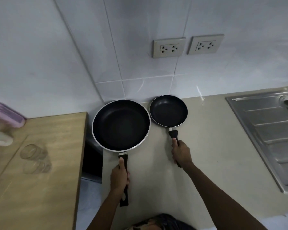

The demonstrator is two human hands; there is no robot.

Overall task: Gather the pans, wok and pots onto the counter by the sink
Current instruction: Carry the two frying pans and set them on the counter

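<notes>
**Pans side by side at the wall**

Glasses (34, 151) stood on the wooden table (40, 188) at the far left, beside a pink object (6, 113). Next came the large pan (121, 125), lying on the grey counter (214, 146), its handle wrapped in the left hand (120, 177). Just beside it, rims nearly touching, sat the small pan (169, 110), its handle clasped by the right hand (181, 152). Further right lay the steel sink (269, 138).

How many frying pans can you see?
2. The big frying pan sits left by the wall, held by the left hand; the small frying pan sits beside it, held by the right hand.
</notes>
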